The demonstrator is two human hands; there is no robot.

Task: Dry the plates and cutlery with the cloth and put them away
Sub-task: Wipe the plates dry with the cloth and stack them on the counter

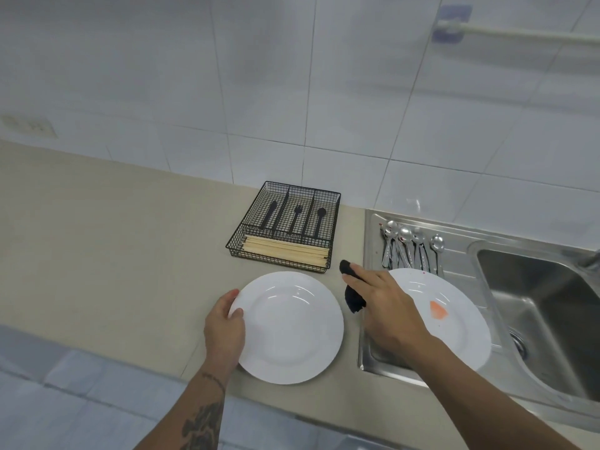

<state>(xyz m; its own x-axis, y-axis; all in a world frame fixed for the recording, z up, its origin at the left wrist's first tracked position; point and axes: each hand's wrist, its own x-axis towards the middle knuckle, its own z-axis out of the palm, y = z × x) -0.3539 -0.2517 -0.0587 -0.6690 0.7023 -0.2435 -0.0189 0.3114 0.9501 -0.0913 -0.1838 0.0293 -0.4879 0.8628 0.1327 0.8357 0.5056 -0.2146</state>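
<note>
A white plate [292, 326] lies on the beige counter, and my left hand [224, 326] grips its left rim with the thumb on top. My right hand [383, 306] holds a dark cloth [352, 295] between the two plates; the fingers lie over it. A second white plate [454, 316] with an orange smear rests on the steel draining board to the right, partly under my right wrist. Several metal spoons [409, 248] lie on the draining board behind it.
A black wire cutlery tray [285, 227] stands behind the plates, with black cutlery in its three back compartments and wooden chopsticks in the front one. The steel sink basin [545, 306] lies at the right. A tiled wall runs behind the counter [113, 238].
</note>
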